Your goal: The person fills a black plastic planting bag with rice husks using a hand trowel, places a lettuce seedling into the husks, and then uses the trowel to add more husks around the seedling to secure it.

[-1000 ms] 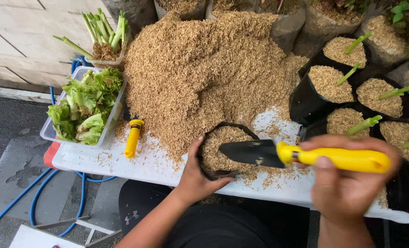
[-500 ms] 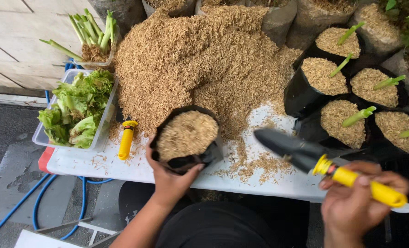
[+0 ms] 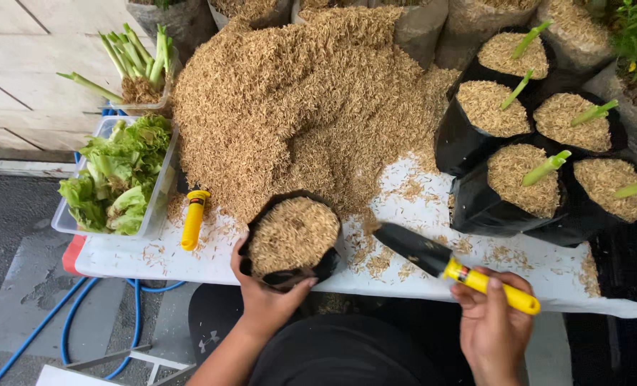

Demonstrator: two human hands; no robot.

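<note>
My left hand [image 3: 267,297] grips the near side of a black grow bag [image 3: 292,237] filled with tan rice husk, standing at the front edge of the white table [image 3: 211,261]. My right hand [image 3: 491,325] holds a trowel [image 3: 453,266] by its yellow handle; the black blade rests low over the table, pointing left toward the bag, a short gap apart from it. Behind both rises a big heap of rice husk [image 3: 297,100].
Several filled black bags with green stalks [image 3: 529,179] stand at the right. A clear tub of lettuce [image 3: 118,175] and a tub of cut stalks [image 3: 136,68] sit at the left, a yellow hose nozzle [image 3: 193,218] beside them. Blue hose [image 3: 68,318] lies on the floor.
The filled bag slid left out from the heap and now stands at the table's front edge. My right hand swung the trowel away from the bag and lowered it toward the table.
</note>
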